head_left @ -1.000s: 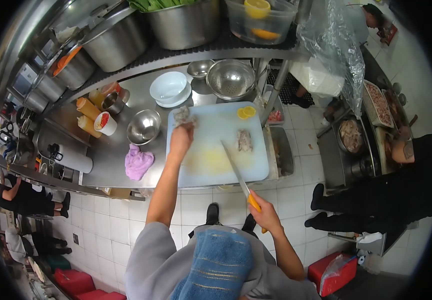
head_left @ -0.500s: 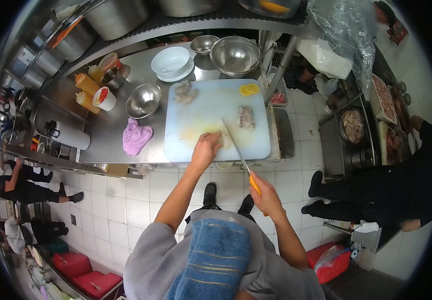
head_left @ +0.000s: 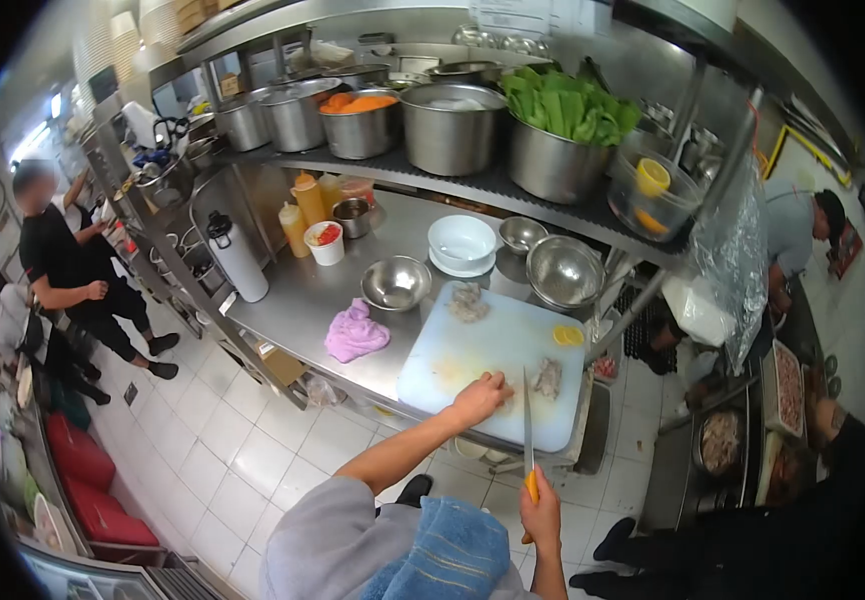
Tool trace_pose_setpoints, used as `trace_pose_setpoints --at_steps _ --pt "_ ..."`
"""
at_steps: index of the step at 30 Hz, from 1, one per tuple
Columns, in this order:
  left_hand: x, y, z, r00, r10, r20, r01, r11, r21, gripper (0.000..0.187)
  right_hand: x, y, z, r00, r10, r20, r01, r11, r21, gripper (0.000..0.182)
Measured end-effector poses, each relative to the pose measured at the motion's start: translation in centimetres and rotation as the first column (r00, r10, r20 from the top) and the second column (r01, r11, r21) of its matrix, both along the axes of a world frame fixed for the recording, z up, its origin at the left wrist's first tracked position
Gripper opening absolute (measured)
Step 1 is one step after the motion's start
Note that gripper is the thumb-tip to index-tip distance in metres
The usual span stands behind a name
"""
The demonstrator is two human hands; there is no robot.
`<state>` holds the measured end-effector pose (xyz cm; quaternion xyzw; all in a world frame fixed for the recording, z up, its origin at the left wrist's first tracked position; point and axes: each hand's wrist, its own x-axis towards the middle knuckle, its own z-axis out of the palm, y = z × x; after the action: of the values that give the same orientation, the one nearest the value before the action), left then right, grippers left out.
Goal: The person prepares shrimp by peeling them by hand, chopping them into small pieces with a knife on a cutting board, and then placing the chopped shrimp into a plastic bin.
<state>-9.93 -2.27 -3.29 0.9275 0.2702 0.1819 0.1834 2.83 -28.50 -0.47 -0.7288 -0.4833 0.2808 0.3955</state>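
Observation:
My right hand (head_left: 541,508) is closed round the yellow handle of a long knife (head_left: 528,425), its blade pointing away over the front of the white cutting board (head_left: 498,335). My left hand (head_left: 482,398) rests on the board just left of the blade, fingers bent down over a small pale piece that is mostly hidden. Beyond the blade to the right lies a small pile of greyish pieces (head_left: 548,378). Another greyish pile (head_left: 469,302) sits at the board's far left corner, and lemon slices (head_left: 568,335) lie near its right edge.
A purple cloth (head_left: 357,331), a steel bowl (head_left: 396,284), white bowls (head_left: 463,243) and a colander (head_left: 565,272) surround the board. Above runs a shelf (head_left: 373,163) with steel pots. Co-workers stand at left (head_left: 78,260) and right (head_left: 795,230).
The view has tilted up and turned, bringing the shelf's pots and leafy greens into sight. The knife now points more straight ahead beside my left hand, which stays on the board.

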Motion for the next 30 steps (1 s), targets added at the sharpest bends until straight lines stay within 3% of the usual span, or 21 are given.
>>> trace_pose_setpoints --at_steps 6,12,15,17,19,22,25,28,30 --pt "-1.2 0.7 -1.1 0.996 0.073 -0.057 -0.077 0.995 -0.066 0.016 0.3 -0.3 0.8 0.996 0.043 0.076 -0.044 0.999 0.010 0.054" --pt "-2.5 -2.2 -0.6 0.957 0.264 0.119 -0.260 0.964 -0.048 0.015 0.1 -0.4 0.8 0.981 0.125 0.150 -0.128 0.992 0.009 0.056" --pt "-2.6 -1.2 -3.6 0.964 0.162 0.211 -0.156 0.987 -0.041 0.017 -0.2 -0.4 0.6 0.975 0.148 0.164 -0.149 0.989 -0.010 0.057" --pt "-2.4 -1.7 -2.6 0.945 0.191 0.267 -0.167 0.980 -0.108 0.021 -0.4 -0.5 0.6 0.971 0.155 0.183 -0.152 0.988 -0.035 0.058" --pt "-2.3 -1.9 -2.4 0.932 0.191 0.308 -0.179 0.981 -0.070 0.024 -0.7 -1.1 1.0 0.965 0.172 0.196 -0.164 0.985 -0.054 0.058" --pt "-2.4 -1.8 -0.8 0.946 0.156 0.285 -0.134 0.986 -0.096 0.031 -1.1 -0.9 1.5 0.967 0.175 0.186 -0.170 0.985 -0.041 0.057" --pt "-3.2 -0.7 -0.1 0.968 0.061 0.242 -0.030 0.991 -0.130 0.029 -1.4 -1.0 2.2 0.972 0.161 0.174 -0.150 0.986 -0.071 0.057" --pt "-3.7 -0.1 -0.1 0.980 0.072 0.185 -0.029 0.973 -0.227 0.022 -1.5 -1.3 2.0 0.979 0.127 0.160 -0.117 0.991 -0.068 0.056" --pt "-3.1 -0.4 -0.4 0.965 0.080 0.249 -0.039 0.986 -0.165 0.019 -1.5 -1.2 1.7 0.981 0.100 0.165 -0.095 0.995 -0.041 0.056"
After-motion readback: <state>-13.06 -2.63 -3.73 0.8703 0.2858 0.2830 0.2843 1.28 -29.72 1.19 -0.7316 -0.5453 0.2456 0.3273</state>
